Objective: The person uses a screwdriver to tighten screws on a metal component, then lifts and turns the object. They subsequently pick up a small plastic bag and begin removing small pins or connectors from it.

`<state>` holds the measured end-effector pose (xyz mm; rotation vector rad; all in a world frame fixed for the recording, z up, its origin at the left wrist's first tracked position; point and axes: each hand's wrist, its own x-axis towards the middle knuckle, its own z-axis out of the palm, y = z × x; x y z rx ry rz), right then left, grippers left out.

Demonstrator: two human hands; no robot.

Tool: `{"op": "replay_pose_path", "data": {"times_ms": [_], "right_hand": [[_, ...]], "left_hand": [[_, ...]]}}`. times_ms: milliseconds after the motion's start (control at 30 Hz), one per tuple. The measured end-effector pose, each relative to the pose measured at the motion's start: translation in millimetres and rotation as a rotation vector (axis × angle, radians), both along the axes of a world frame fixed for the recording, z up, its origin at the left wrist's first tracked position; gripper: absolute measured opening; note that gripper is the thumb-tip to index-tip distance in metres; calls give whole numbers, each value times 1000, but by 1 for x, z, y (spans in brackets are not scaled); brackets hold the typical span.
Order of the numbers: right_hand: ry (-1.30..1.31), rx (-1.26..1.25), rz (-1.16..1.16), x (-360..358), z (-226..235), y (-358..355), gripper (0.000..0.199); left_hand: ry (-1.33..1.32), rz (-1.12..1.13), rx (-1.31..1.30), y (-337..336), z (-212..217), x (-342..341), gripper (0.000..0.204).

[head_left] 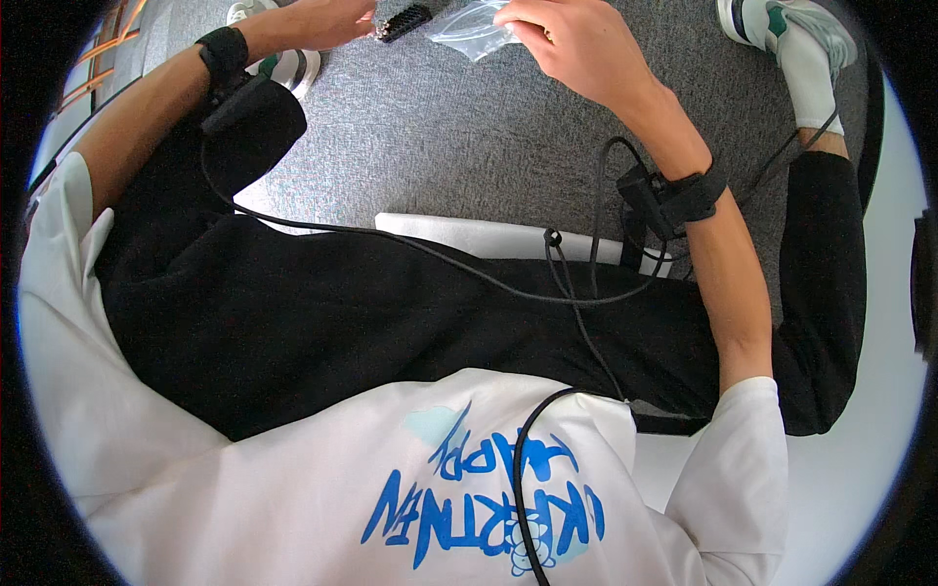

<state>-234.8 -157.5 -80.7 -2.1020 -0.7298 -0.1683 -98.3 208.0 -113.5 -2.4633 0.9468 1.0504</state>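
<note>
The left hand (327,20) pinches 1 small black ridged part (404,21) at its near end, fingers closed on it. The right hand (576,44) pinches the edge of 1 clear plastic bag (471,31), fingers curled. Part and bag sit just beside each other at the top of the view, above the grey carpet (469,137). Each wrist carries a black strap; the right wrist strap (684,195) connects to black cables (576,293) routed across the black trousers (342,322).
</note>
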Motion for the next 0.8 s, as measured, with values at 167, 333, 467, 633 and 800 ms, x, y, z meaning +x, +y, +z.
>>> {"op": "replay_pose_path", "data": {"times_ms": [167, 333, 467, 633, 800], "right_hand": [[4, -39, -25, -1, -4, -10, 8], [18, -26, -8, 0, -1, -4, 8], [14, -37, -19, -2, 0, -6, 9], [10, -38, -13, -2, 1, -3, 8], [5, -53, -10, -3, 0, -5, 8]], "left_hand": [[7, -44, -114, -59, 30, -10, 25], [-57, -64, -99, -53, 37, -13, 22], [-49, -67, -107, -62, 49, -16, 22], [-90, -61, -6, -55, 42, -10, 23], [-60, -87, 79, -66, 49, -5, 24]]}}
